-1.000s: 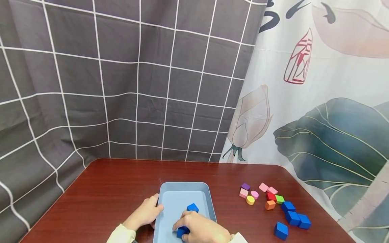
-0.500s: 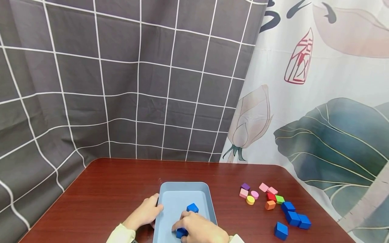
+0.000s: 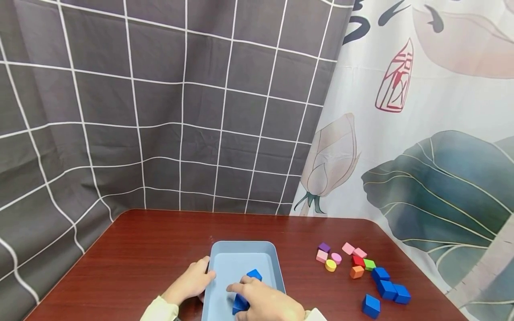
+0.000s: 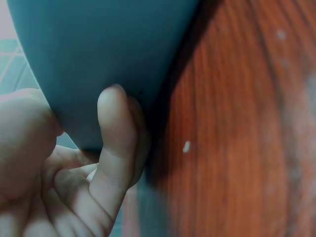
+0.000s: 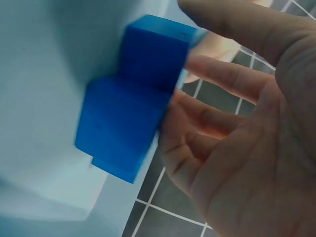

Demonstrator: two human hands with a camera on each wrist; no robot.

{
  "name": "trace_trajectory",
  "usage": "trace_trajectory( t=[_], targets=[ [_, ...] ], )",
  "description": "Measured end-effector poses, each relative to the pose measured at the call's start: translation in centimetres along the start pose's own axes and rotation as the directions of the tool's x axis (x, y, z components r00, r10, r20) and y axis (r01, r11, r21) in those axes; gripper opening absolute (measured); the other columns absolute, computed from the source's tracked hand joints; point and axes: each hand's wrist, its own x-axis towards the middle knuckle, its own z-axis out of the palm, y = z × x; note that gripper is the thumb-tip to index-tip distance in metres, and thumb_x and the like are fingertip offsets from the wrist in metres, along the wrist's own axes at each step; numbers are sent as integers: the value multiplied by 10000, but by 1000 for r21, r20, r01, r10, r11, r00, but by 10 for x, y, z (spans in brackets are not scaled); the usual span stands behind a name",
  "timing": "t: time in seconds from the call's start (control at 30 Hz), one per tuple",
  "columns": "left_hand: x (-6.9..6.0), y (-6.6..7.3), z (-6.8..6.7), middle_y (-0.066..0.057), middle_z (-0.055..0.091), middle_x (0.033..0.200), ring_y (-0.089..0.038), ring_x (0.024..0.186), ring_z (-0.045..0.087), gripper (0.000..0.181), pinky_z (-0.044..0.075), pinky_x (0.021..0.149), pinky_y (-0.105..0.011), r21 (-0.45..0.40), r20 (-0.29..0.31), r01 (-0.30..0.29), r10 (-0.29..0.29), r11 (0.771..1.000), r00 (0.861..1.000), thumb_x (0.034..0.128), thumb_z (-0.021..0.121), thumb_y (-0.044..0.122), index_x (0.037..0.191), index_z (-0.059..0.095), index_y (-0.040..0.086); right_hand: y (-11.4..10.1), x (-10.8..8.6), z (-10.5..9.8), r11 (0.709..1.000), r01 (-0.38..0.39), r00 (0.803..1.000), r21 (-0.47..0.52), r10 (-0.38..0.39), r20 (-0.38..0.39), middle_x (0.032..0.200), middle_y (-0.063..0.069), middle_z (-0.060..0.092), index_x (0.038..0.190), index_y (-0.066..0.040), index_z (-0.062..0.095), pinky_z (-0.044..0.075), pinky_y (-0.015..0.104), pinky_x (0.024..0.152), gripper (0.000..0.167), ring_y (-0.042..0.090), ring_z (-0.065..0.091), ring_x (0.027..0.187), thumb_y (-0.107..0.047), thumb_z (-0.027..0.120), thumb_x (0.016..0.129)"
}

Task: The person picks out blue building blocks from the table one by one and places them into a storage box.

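Note:
My left hand (image 3: 193, 280) grips the left rim of a light blue tray (image 3: 218, 285). In the left wrist view, its fingers (image 4: 116, 133) bend against the tray's outer wall (image 4: 108, 49). My right hand (image 3: 268, 299) is over the tray, its index finger raised off a blue block (image 3: 240, 304). Another blue block (image 3: 254, 273) shows just beyond the knuckles. In the right wrist view, blue blocks (image 5: 121, 123) sit touching in a row. The thumb stands apart from them, while other fingers (image 5: 173, 128) lie close beside them; contact is unclear.
To the tray's right on the brown table (image 3: 152, 240) lie several loose blue blocks (image 3: 387, 289). Small pink, purple, yellow (image 3: 330, 265), red, green and orange (image 3: 356, 272) pieces are behind them. A grey checked curtain (image 3: 160, 111) hangs at the table's back.
My right hand's index finger has lifted away from the near blue block, which shows more now. The left hand and the tray have stayed in place.

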Motion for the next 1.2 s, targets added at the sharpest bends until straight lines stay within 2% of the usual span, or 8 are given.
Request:
trace_trajectory(
  t=[0.1,0.33,0.6,0.87,1.07,1.2],
  targets=[
    [0,-1,0,-98,545,743,-169,397,545,253,480,346,-310,11,-1,0,0,1000,1000,889,460,97,1073,463,-77,2,-5,-8,998,7,1000,57,-6,-17,1057,-107,524,1242,-277,546,502,216,739,452,40,465,902,-341,670,812],
    [-1,0,-1,-110,544,762,-168,411,546,245,480,353,-308,17,-9,9,-9,1000,1000,883,467,92,1059,468,-78,19,-13,-29,984,48,996,173,-35,-77,1037,-51,553,1218,-155,577,501,184,710,435,57,539,878,-358,633,838],
    [-3,1,-1,-115,545,770,-166,414,547,235,483,352,-311,5,-11,1,-1,1000,1000,883,465,82,1056,469,-77,50,-24,-45,952,-83,991,296,111,-80,1096,43,588,1192,-114,585,543,271,697,422,209,561,959,-295,664,820],
    [-2,3,-1,-101,549,745,-169,417,552,226,489,361,-311,-1,-2,12,-12,1000,1000,889,462,84,1052,468,-72,68,-28,-47,954,-90,980,287,136,-146,957,46,574,1142,-79,608,512,222,647,386,213,532,856,-262,681,810],
    [-2,2,-1,-104,547,753,-170,418,550,225,485,356,-313,0,-8,7,-7,1000,1000,888,464,84,1051,468,-71,86,-31,-46,960,-92,970,264,146,-195,1022,85,604,1120,-44,616,547,387,744,370,247,570,910,-231,681,807],
    [-2,0,-1,-105,551,749,-173,413,552,226,487,357,-314,-3,-2,8,-8,1000,1000,890,462,85,1053,468,-72,103,-39,-47,962,-130,950,240,189,-247,1027,101,618,1095,-37,617,518,475,772,360,291,578,936,-232,679,799]
  ],
)
